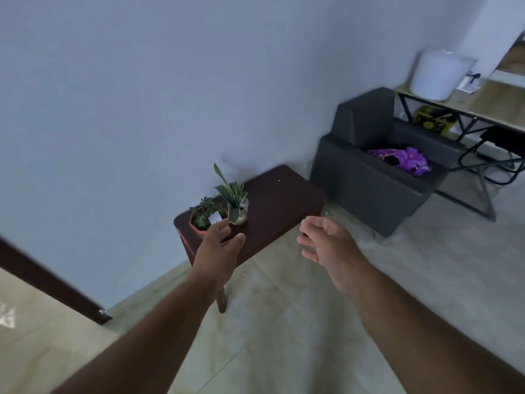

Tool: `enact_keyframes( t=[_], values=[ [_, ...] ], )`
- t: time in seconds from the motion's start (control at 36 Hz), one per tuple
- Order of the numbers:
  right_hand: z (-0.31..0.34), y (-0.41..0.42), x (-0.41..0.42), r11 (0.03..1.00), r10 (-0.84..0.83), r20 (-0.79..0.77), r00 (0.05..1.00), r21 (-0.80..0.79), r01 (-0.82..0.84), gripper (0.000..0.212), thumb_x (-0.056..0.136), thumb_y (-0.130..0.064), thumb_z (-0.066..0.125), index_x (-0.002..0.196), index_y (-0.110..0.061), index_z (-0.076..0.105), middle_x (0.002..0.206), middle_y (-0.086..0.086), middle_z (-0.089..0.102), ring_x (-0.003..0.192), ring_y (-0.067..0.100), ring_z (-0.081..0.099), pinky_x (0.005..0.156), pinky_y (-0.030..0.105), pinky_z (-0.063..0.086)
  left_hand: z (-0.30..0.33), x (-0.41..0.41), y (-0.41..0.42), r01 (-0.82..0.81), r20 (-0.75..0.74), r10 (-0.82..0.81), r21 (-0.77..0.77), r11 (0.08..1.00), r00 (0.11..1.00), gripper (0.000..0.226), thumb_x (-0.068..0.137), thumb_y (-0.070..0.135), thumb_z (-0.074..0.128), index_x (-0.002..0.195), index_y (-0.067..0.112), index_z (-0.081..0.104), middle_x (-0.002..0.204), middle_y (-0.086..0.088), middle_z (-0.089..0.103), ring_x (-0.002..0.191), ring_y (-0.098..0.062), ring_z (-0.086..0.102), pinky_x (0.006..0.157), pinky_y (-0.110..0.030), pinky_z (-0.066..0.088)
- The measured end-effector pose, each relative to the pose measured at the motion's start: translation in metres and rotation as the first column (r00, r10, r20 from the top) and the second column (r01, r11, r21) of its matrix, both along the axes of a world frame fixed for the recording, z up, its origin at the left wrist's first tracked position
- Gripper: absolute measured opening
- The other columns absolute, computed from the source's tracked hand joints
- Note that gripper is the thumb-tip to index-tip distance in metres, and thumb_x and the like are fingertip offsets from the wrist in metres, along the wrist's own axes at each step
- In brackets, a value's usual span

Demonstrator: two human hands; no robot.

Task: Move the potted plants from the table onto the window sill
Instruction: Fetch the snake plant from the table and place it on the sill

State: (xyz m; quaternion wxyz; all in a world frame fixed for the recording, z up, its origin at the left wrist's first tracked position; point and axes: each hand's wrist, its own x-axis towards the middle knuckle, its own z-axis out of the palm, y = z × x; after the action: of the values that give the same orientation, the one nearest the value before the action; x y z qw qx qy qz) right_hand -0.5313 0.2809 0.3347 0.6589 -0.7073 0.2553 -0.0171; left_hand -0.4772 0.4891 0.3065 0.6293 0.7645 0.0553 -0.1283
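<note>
At table [272, 200] edge: two pots [216, 220], bare tabletop beyond.

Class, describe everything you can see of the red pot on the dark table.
The red pot is a low, angular planter with a salmon-red rim. It stands upright at the left end of the dark table, beside a pale pot. Small dark green leaves fill it, and a white tag sticks up. The left hand covers its near side; contact cannot be confirmed.
</note>
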Motion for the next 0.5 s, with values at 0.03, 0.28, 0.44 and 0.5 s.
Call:
enact_keyframes(
  t=[0.03, 0.28, 0.44, 0.5],
  values=[
    [-0.002, -0.01, 0.015, 1.0, 0.009, -0.004, 1.0, 0.007, -0.009, 0.037, 0.098, -0.033, 0.061, 0.131, -0.017, 0.058, 0.121, 0.0, 0.067, 0.106, 0.011, 0.069, 0.094, 0.039, 0.058, -0.003, 0.013, -0.009, -0.018, 0.0, 0.018, -0.005, 1.0, 1.0, 0.057, 0.092, 0.032, 0.065, 0.145, 0.028, 0.043, 0.146, 0.0, 0.051, 0.12, -0.019, 0.058, 0.104, -0.044, 0.049],
    [-0.018, -0.09, 0.111, 0.991, 0.126, -0.022, 0.992, 0.036, -0.125, 0.037, 0.099, -0.029, 0.059, 0.134, -0.015, 0.056, 0.123, 0.001, 0.064, 0.108, 0.014, 0.067, 0.098, 0.041, 0.056, -0.023, 0.089, -0.084, -0.145, -0.027, 0.146, 0.027, 0.989, 0.989, 0.06, 0.093, 0.029, 0.066, 0.147, 0.021, 0.041, 0.148, -0.003, 0.049, 0.125, -0.02, 0.055, 0.108, -0.046, 0.046],
    [-0.038, -0.151, 0.179, 0.976, 0.213, -0.059, 0.975, 0.055, -0.21, 0.041, 0.098, -0.033, 0.06, 0.135, -0.017, 0.055, 0.122, -0.002, 0.065, 0.105, 0.011, 0.068, 0.092, 0.036, 0.058, -0.047, 0.133, -0.137, -0.256, -0.086, 0.263, 0.083, 0.963, 0.961, 0.059, 0.093, 0.027, 0.066, 0.146, 0.018, 0.042, 0.145, -0.004, 0.052, 0.122, -0.021, 0.057, 0.103, -0.045, 0.049],
    [-0.042, -0.164, 0.197, 0.97, 0.239, -0.068, 0.969, 0.062, -0.235, 0.039, 0.098, -0.032, 0.06, 0.134, -0.017, 0.055, 0.121, -0.002, 0.065, 0.104, 0.011, 0.068, 0.09, 0.033, 0.058, -0.054, 0.141, -0.147, -0.296, -0.104, 0.304, 0.084, 0.951, 0.947, 0.057, 0.093, 0.027, 0.066, 0.145, 0.019, 0.044, 0.14, -0.003, 0.055, 0.117, -0.019, 0.059, 0.1, -0.044, 0.052]
  ],
)
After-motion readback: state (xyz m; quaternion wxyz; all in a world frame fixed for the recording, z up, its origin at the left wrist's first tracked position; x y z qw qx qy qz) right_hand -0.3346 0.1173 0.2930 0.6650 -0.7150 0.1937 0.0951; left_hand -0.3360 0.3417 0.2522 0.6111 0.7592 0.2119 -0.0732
